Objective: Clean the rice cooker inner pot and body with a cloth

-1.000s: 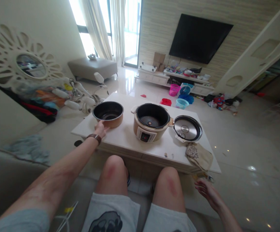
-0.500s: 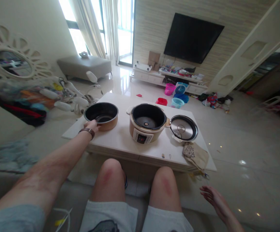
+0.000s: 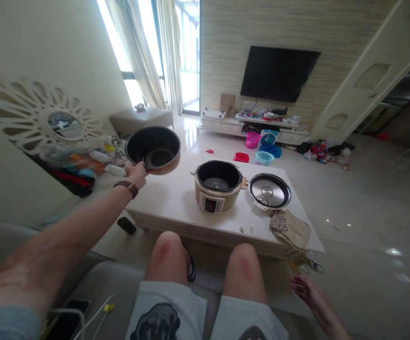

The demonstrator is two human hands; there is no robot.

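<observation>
My left hand (image 3: 137, 174) grips the near rim of a round pot (image 3: 167, 166), black inside and copper-coloured outside. The pot hangs tilted above the left part of the white table. Beside it, at the table's middle, stands an open cooker (image 3: 219, 198) with a black inside and a control panel on its front. A round metal lid (image 3: 269, 191) lies with its inner side up, right of the cooker. Near the table's right corner is a beige cloth (image 3: 293, 230). My right hand (image 3: 307, 290) is off the table at the lower right, fingers apart, holding nothing.
The white table (image 3: 187, 210) stands before my knees. Two small items lie near its front edge. Beyond it are a red basin (image 3: 241, 157), a light blue basket (image 3: 264, 158) and a pink basket (image 3: 252, 140). A sunburst mirror (image 3: 65, 125) is at the left.
My left hand has lifted the pot off the table and tilted it. My right hand has barely moved. The view has shifted upward and left.
</observation>
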